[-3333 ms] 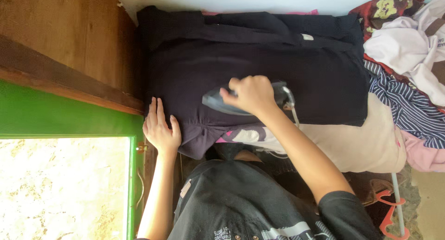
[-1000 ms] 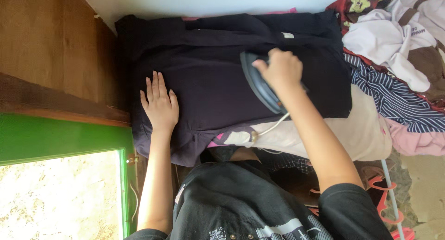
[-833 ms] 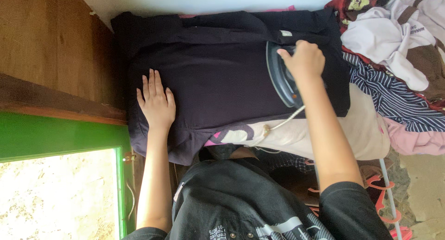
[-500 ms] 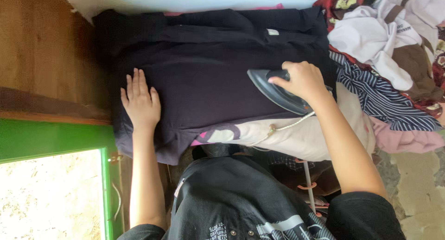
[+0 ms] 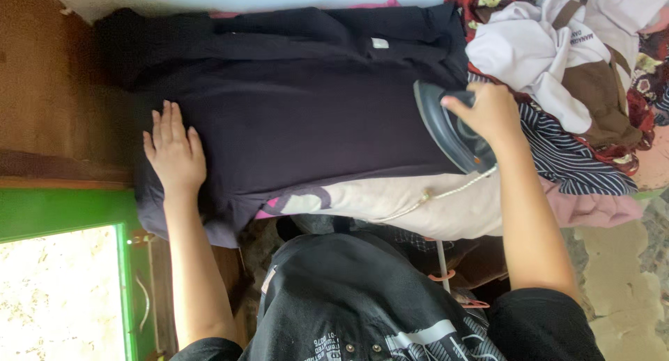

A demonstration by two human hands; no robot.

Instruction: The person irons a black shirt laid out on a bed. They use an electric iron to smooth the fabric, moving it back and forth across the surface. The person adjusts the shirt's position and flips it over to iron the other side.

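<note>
A dark navy garment [image 5: 306, 117] lies spread flat over a padded surface with a beige cover [image 5: 446, 208]. My left hand [image 5: 173, 152] rests flat on the garment's left end, fingers spread, holding nothing. A dark grey clothes iron [image 5: 449, 131] sits on the garment's right edge, and my right hand [image 5: 488, 110] grips its handle. The iron's pale cord [image 5: 439, 194] trails back over the beige cover towards me.
A heap of clothes [image 5: 571, 68] in white, brown, stripes and floral print lies to the right. A wooden wall [image 5: 56, 103] and a green frame [image 5: 70, 211] stand at the left. My dark printed shirt [image 5: 362, 305] fills the bottom.
My right hand has slid the iron from the garment's middle out to its right edge. My left hand stayed pressed flat on the left end.
</note>
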